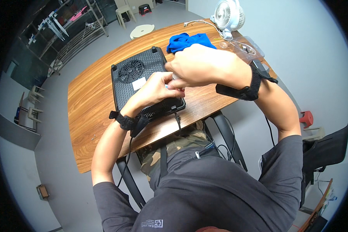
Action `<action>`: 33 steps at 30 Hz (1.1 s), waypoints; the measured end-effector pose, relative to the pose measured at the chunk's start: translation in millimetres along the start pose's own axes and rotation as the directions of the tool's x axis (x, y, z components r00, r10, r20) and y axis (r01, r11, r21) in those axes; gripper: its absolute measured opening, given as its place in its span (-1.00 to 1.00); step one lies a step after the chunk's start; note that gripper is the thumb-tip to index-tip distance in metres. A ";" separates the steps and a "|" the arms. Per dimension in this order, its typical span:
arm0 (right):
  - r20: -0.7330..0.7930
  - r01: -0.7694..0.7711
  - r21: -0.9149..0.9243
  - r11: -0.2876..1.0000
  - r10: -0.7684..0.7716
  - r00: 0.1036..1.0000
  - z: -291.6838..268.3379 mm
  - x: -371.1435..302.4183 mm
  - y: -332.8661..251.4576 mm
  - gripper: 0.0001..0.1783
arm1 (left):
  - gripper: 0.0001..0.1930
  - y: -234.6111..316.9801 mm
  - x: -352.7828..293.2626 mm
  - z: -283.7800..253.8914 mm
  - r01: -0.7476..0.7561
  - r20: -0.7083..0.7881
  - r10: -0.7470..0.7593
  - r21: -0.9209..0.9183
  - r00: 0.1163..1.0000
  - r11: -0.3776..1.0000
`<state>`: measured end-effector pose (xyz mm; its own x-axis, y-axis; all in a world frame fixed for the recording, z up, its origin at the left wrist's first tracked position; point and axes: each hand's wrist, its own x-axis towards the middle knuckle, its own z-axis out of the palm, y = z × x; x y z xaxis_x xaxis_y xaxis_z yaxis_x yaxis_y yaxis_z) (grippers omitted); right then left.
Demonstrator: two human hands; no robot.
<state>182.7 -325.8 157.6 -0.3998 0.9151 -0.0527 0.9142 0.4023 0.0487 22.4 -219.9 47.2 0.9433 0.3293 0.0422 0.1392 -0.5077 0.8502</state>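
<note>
A black induction cooker (121,94) lies upside down on the wooden table, its round fan grille (130,71) and a white label (139,83) facing up. Over its right side my two hands meet. My left hand (154,92) is closed, thumb and fingers pinched together near the cooker's near right corner. Just above and right of it, my right hand (195,65) is curled with its fingertips pointing down. Something small and pale shows between the fingers, but the hands hide most of it. A power cord (178,119) leaves the cooker's near edge.
A blue cloth (189,41) is bunched beyond my right hand. At the far right stand a white fan (229,17) and a clear plastic tray (245,48) with small parts. Tiny screws (93,137) lie on the table (89,100) at left. A stool (142,31) stands behind.
</note>
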 end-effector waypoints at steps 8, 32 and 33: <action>0.098 -0.034 0.011 0.999 0.033 0.995 -2.1 4.3 2.0 -0.61 | -0.68 8.5 -2.2 -4.4 0.019 0.061 -0.010 -0.154 0.998 0.988; -0.013 0.039 0.033 0.999 -0.038 0.999 7.3 4.4 8.0 -0.61 | -0.76 -11.5 -0.8 1.1 0.004 -0.031 -0.007 -0.102 1.000 0.995; 0.013 0.053 0.042 0.998 -0.054 0.998 5.3 4.2 5.2 -0.62 | -0.74 -8.1 -1.9 0.6 -0.035 -0.001 0.035 -0.137 0.999 0.990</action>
<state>186.1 -320.0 152.3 -0.4475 0.8917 -0.0678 0.8936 0.4488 0.0038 19.7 -216.9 39.9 0.9474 0.3116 0.0727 0.0633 -0.4053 0.9120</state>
